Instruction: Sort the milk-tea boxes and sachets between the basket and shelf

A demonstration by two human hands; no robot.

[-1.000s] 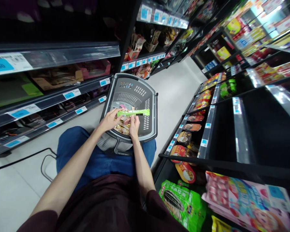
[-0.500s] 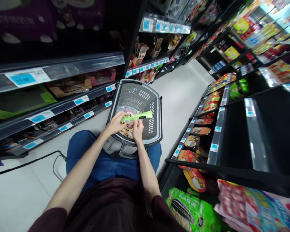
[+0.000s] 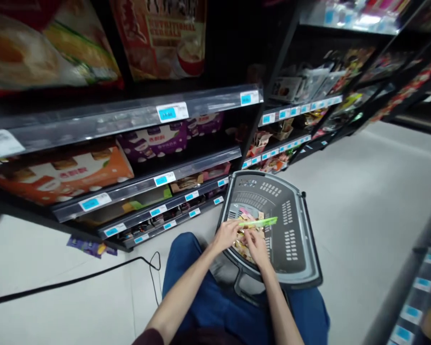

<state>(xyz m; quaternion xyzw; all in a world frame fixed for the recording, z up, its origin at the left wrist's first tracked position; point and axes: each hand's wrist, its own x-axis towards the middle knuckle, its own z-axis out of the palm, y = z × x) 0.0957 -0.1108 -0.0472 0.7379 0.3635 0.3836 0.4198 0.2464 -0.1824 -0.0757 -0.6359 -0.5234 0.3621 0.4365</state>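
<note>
both hands stay together over the basket. my left hand (image 3: 227, 235) is closed on the near end of the long green packet (image 3: 260, 222). my right hand (image 3: 255, 249) is curled just below it, fingers narrow. at this size i cannot tell whether the right hand grips the packet or only rests on the pile beneath.

the packet lies almost level, its far end sticking out past the right hand, above the loose packets (image 3: 241, 243) heaped under both palms. it touches no shelf, and i judge it hangs clear of the pile. all this sits inside the grey basket (image 3: 313, 268), whose rim runs round beyond and to the right of the hands, with my knees (image 3: 187, 263) in blue just behind the wrists.

what has changed in the last second is mostly my view, not the grip. the camera has swung away from the racks on the right-hand side and now faces the shelves (image 3: 187, 165) to the left of the left hand, with big bags and blue price tags (image 3: 164, 179). against the basket the hands have hardly shifted, and the packet is where it was. i read that as the packet not yet released: neither dropped in nor set on a shelf.

a black cable (image 3: 93, 274) trails on the floor (image 3: 362, 191), well left of the left arm.
</note>
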